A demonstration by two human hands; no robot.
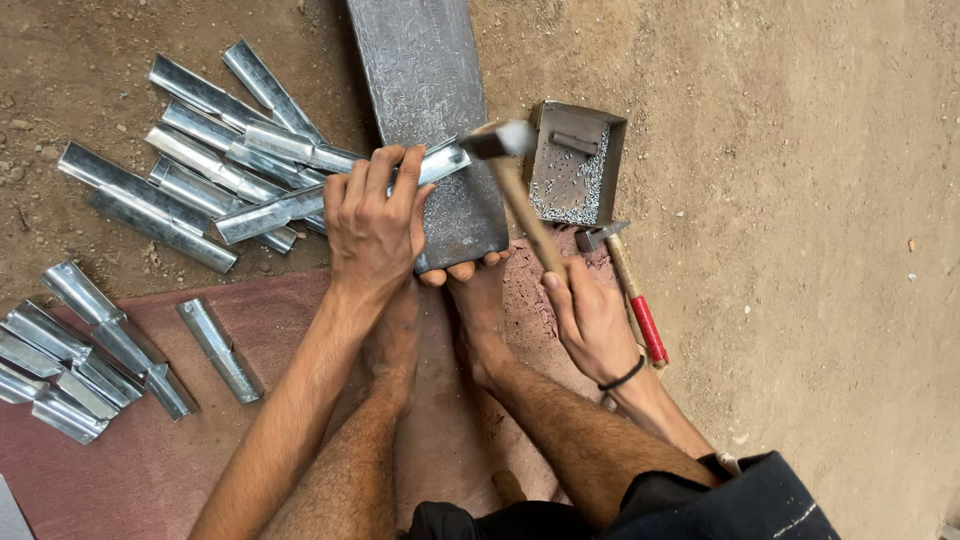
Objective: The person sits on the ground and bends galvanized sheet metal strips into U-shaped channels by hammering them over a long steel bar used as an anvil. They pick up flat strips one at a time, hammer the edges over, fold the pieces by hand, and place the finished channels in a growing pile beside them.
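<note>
A metal strip (300, 200) is pinned under closed left fingers (375, 190) for steadiness; a hammer (515, 185) (blurred) is gripped by right fingers (560, 300).

Two hammers (520, 190), one steel slab (430, 120), one metal tray (577, 162) of small rivets, and roughly twenty galvanised channel pieces (200, 170), the overlapping piles hard to count.

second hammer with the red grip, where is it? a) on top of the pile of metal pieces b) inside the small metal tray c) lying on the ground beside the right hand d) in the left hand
c: the red-grip hammer lies on the ground just beside the right hand, which grips a different, wooden-handled hammer; its head rests just below the tray.
</note>
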